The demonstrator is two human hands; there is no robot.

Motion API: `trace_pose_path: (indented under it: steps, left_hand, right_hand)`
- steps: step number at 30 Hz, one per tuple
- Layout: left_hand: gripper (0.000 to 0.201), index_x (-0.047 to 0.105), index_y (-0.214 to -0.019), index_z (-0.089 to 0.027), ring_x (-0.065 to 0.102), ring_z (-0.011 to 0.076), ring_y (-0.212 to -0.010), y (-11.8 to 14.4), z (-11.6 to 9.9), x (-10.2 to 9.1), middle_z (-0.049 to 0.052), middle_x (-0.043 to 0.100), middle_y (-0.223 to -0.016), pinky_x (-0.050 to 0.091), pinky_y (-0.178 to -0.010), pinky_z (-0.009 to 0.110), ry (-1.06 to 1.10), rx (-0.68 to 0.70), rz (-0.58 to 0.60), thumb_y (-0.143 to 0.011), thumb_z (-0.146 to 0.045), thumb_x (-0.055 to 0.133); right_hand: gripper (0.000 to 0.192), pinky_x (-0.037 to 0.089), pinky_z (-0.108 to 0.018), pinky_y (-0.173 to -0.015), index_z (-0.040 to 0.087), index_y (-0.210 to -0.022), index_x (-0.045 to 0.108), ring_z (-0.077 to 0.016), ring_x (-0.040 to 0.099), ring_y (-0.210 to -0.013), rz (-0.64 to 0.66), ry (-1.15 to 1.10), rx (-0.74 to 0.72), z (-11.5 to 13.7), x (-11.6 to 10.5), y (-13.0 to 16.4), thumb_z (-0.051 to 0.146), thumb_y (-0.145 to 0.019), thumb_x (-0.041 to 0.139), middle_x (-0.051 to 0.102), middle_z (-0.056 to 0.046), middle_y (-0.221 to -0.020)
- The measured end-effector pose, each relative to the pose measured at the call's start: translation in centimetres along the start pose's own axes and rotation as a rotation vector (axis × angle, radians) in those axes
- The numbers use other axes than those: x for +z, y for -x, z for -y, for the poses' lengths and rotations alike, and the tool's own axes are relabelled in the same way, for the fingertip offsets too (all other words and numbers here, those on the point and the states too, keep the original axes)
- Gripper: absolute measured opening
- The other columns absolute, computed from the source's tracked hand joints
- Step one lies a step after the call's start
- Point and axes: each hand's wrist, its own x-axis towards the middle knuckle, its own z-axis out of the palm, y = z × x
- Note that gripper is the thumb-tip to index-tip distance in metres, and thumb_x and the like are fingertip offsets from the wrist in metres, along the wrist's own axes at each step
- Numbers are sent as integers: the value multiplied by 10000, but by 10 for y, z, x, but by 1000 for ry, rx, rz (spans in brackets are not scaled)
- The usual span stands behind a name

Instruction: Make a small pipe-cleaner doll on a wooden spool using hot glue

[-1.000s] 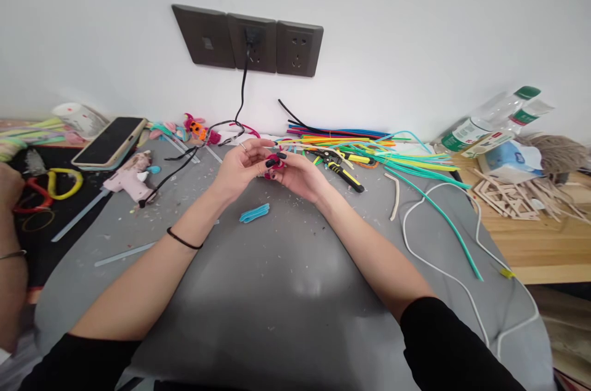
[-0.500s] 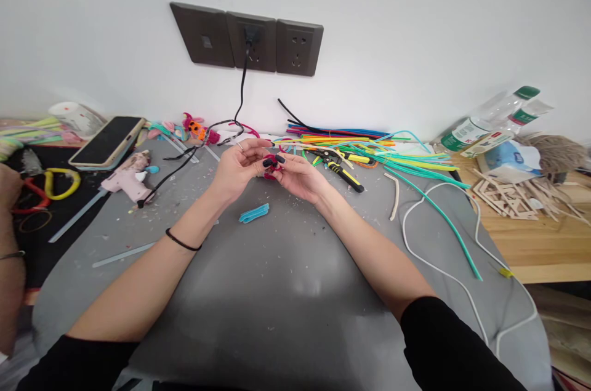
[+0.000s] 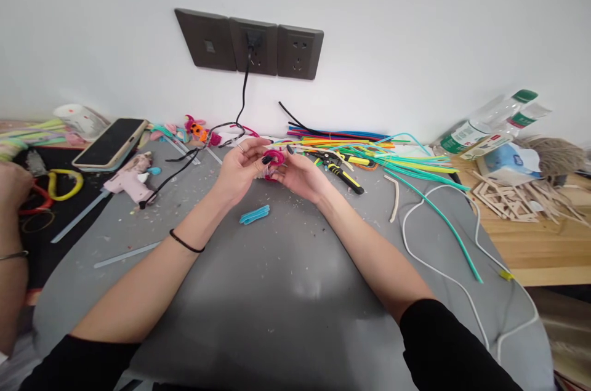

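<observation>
Magenta loop (image 3: 275, 158), blue folded piece (image 3: 254, 215), grey mat (image 3: 286, 280)

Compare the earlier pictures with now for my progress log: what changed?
Little changed. Both hands, left hand and right hand, stay together on the small pink piece, only the fingers shifting and showing more of it. The blue piece and pliers on the grey mat lie unmoved.

Fuzzy magenta pipe cleaner (image 3: 274, 159), matt grey mat (image 3: 286, 280)
</observation>
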Motion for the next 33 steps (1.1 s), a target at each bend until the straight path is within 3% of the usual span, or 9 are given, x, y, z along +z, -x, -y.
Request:
trace_pose_path:
  steps: [4, 10, 19, 25, 33]
  left_hand:
    - [516, 735, -1034, -205, 687, 166, -851, 0, -1, -1, 36, 731, -905, 569, -784, 288, 33, -43, 21, -637, -425, 980]
    - [458, 786, -989, -224, 704, 188, -990, 0, -6, -1, 55, 762, -1050, 570, -870, 318, 151, -133, 35, -640, -441, 988]
    - [397, 804, -821, -205, 665, 139, -723, 0, 0, 0, 31, 751, -824, 570, -705, 286, 156, -203, 77, -563, -415, 1020]
    - [383, 800, -770, -203, 658, 139, -731, 0, 1, -1, 23, 745, -783, 545, -707, 274, 78, -157, 81, -548, -425, 1020]
    - [354, 767, -719, -203, 632, 152, -688, 1, -1, 2, 13, 682, -729, 528, -666, 307, -1, -18, 98, -569, -413, 1010]
  right_hand:
    - [132, 579, -251, -776, 187, -896, 761, -133, 683, -844, 31, 61, -2, 0, -2, 2, 280, -838, 835, 763, -17, -896]
    - [70, 554, -226, -709, 195, -837, 731, -125, 657, -792, -104, -7, 4, 2, 5, 1, 181, -843, 800, 742, -3, -854]
    - [105, 547, -218, -678, 191, -808, 696, -122, 624, -724, -171, -19, -13, 0, 5, -4, 146, -898, 726, 706, -1, -788]
    - [153, 556, -182, -603, 168, -805, 698, -89, 590, -613, -132, -36, 15, -1, 6, -4, 96, -937, 668, 682, 6, -730]
    - [99, 561, -167, -614, 157, -857, 698, -85, 615, -650, -127, -53, 37, -3, 2, -3, 96, -935, 693, 692, -2, -779]
